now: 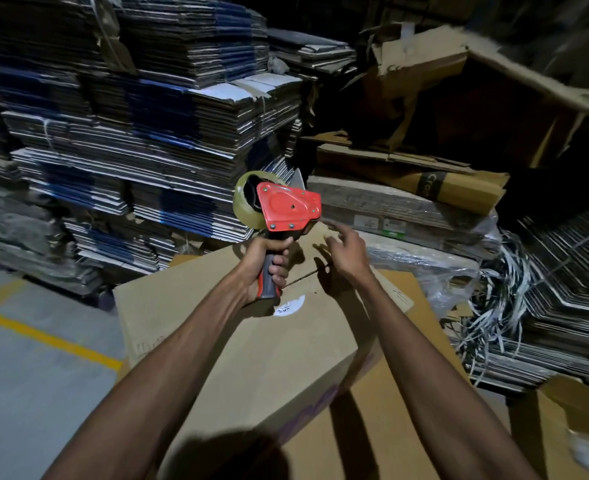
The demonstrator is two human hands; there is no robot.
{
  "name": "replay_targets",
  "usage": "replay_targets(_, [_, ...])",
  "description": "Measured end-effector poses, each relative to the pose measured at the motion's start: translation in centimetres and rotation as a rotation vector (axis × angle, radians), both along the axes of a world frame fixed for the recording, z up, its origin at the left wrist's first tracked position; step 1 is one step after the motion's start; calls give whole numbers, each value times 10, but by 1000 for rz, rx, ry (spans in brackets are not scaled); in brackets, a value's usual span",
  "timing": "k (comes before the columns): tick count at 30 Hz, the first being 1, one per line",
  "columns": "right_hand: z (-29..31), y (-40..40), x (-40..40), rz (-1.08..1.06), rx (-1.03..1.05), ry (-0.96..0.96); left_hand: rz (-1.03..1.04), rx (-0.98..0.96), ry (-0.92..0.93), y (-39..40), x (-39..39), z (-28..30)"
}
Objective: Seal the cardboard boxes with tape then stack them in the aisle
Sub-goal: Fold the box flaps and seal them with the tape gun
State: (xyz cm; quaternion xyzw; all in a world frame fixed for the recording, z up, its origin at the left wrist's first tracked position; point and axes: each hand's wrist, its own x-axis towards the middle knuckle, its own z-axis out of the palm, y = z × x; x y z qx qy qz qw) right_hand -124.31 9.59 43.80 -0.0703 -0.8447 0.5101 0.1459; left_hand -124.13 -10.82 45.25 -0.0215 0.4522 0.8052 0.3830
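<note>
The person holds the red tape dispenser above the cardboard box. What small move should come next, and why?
Probably the right hand should pinch the loose tape end at the tape dispenser. The left hand grips the handle and holds the dispenser up, clear of the box, whose top seam looks untaped. The right hand's open fingers reach toward the dispenser's front.

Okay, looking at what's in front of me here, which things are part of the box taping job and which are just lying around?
Part of the job:
- tape dispenser, gripped by the left hand
- right hand, open, reaching toward the dispenser
- cardboard box under both hands

Just lying about:
- stacks of flattened cardboard
- loose strapping bands
- yellow floor line
</note>
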Motion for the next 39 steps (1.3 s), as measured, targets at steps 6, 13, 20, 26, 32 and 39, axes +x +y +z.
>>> replay_targets(6, [36,-12,9,70,-427,147,-62,195,-37,8,10,9])
replay_targets(13, [23,8,30,34,-518,196,-22,179,-27,5,16,16])
replay_targets(20, [-8,15,62,8,-893,-52,11,-19,35,20,24,28])
replay_targets(26, [-13,25,67,-217,-1229,-83,36,-270,153,42,31,43])
replay_targets(32, [0,26,73,50,-1256,-481,32,-432,333,58,29,56])
replay_targets(39, [25,47,28,-112,-1059,-505,19,-555,463,74,28,55])
